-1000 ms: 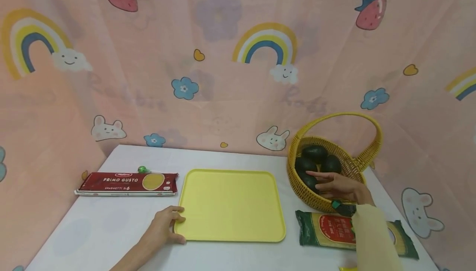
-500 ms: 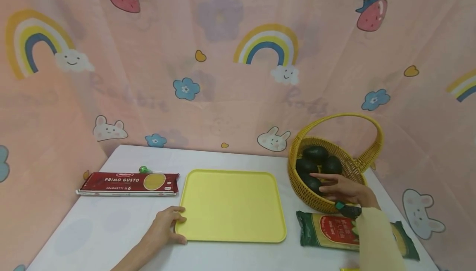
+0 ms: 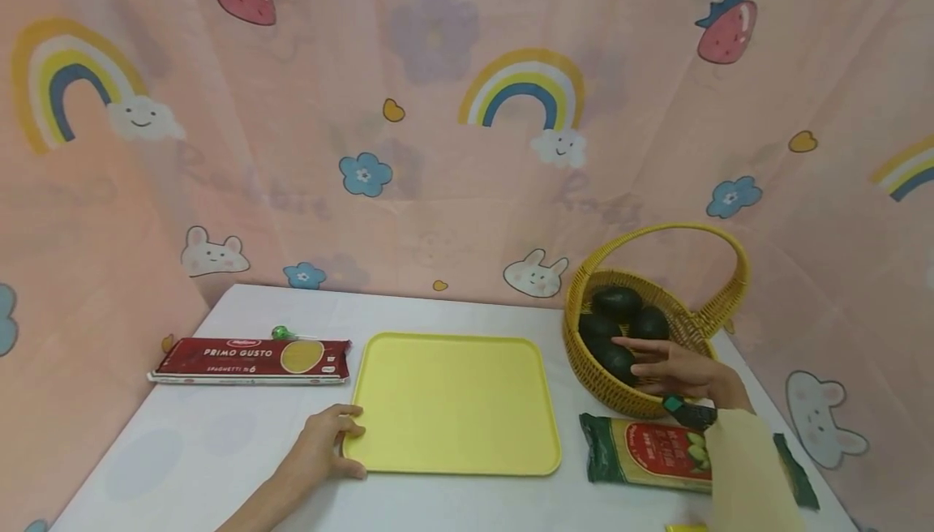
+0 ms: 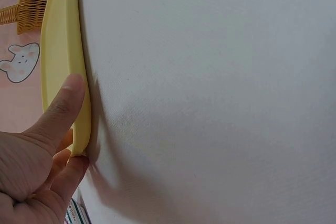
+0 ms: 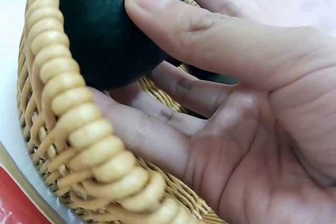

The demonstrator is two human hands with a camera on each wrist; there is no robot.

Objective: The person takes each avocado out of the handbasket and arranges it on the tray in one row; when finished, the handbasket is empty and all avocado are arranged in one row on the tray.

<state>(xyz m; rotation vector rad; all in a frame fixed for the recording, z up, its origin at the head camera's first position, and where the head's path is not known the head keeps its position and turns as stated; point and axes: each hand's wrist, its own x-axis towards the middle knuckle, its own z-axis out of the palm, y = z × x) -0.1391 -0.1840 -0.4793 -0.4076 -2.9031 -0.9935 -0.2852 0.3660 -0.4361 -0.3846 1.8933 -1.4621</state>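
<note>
My left hand (image 3: 319, 444) holds the near left corner of a yellow tray (image 3: 452, 402); in the left wrist view the thumb lies on the rim and fingers meet the corner below it. My right hand (image 3: 682, 370) reaches into a yellow wicker basket (image 3: 609, 398) at the back right. It grips a dark green avocado (image 5: 105, 30), thumb on its upper side and fingers curled beneath. The hand partly covers this avocado in the head view. Several similar avocados (image 3: 617, 302) lie deeper in the basket.
A red spaghetti pack (image 3: 251, 360) lies left of the tray, with a green lollipop (image 3: 280, 332) behind it. In front of the basket is a green and yellow pasta pack (image 3: 649, 452), partly under the right sleeve (image 3: 751, 471). A yellow object (image 3: 686, 528) shows at the bottom edge.
My right hand has shifted slightly right inside the basket, and the avocado at its fingers has shifted slightly with it. The left hand and the tray stay put.
</note>
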